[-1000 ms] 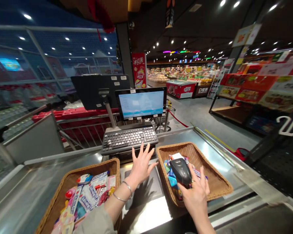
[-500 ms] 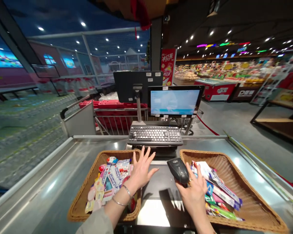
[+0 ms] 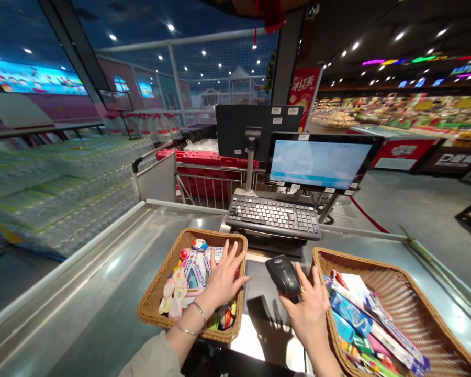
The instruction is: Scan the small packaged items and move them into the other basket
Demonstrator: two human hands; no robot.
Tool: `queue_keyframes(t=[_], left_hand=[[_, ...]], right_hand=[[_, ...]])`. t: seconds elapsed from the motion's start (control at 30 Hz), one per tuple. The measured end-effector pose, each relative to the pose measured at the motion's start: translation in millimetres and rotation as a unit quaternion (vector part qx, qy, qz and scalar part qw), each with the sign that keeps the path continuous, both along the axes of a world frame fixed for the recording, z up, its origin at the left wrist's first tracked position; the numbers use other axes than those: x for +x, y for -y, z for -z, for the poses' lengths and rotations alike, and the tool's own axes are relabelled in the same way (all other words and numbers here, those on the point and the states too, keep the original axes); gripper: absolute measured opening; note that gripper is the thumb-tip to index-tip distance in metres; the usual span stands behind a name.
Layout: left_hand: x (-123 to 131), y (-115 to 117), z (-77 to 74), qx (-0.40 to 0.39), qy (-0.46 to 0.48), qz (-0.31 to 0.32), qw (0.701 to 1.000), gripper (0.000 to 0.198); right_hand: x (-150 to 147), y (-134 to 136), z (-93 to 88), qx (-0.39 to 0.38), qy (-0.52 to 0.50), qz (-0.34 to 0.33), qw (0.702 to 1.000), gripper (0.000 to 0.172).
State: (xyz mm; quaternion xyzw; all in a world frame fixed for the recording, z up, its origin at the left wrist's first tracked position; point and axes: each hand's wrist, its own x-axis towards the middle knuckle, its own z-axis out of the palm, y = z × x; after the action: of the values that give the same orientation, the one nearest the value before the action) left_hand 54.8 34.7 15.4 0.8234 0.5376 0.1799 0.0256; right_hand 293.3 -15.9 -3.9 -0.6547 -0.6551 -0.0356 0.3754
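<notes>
My left hand [image 3: 224, 280], fingers spread and holding nothing, is above the right part of the left wicker basket [image 3: 149, 301]. Small packaged sweets [image 3: 198, 269], jelly-like cups and a round red-and-white egg-shaped item lie in that basket. My right hand [image 3: 308, 309] grips a black handheld barcode scanner [image 3: 284, 275]; its head points up and left, and its handle is hidden by the hand. Beside it, the right wicker basket [image 3: 435, 296] contains toothpaste-like boxes, a blue packet [image 3: 351, 314] and colourful long wrappers.
A black keyboard [image 3: 275, 214] and a lit monitor [image 3: 317, 162] stand behind the metal counter [image 3: 110, 283]. Another screen [image 3: 259, 131] faces away. Beyond are a trolley with red contents [image 3: 208, 178], stacked bottle packs [image 3: 63, 183] at left and shop displays.
The view has turned left, so the scene sits further right. My left hand is now further over the left basket. The scanner and my right hand have shifted left relative to the right basket.
</notes>
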Motion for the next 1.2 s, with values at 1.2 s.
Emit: queue_keyframes(t=[1.2], left_hand=[[-118,41,16.1,-0.167,-0.076,-0.092,0.979,0.028]], right_hand=[[-46,-2,10.0,-0.069,-0.002,-0.097,0.993,0.022]])
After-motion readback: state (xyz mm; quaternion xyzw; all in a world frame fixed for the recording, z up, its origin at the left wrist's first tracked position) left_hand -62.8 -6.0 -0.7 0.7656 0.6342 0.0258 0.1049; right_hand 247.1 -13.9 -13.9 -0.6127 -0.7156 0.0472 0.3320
